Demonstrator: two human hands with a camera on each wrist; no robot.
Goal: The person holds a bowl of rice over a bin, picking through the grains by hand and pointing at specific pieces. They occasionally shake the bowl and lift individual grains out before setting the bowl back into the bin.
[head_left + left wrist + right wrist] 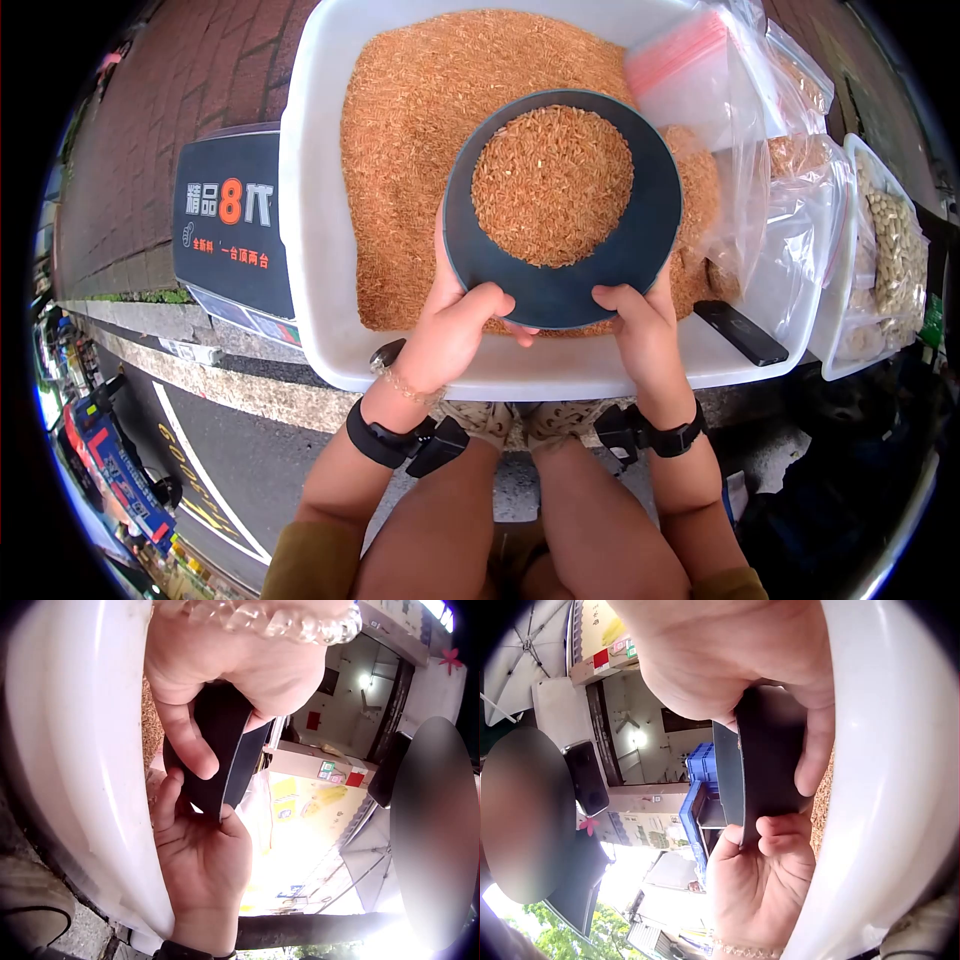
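Both hands hold a dark blue-grey round pan [540, 295] over a white tub [330, 350] in the head view. Reddish-brown unhusked-looking grain [553, 185] lies heaped in the pan, toward its far side. My left hand [455, 325] grips the near left of the rim, thumb on top and fingers underneath. At the near right, my right hand [645, 325] grips it the same way. The wrist views show the pan's dark outer wall [217, 742] between the hands, with fingers curled beneath it. More of the same loose grain [430, 130] fills much of the tub below.
Clear plastic bags [740, 160] lie along the tub's right side. A black phone-like object [741, 333] rests at its near right corner. A dark printed box [235, 220] stands left of the tub. Another white container [850, 350] with bagged pale pieces sits at the right.
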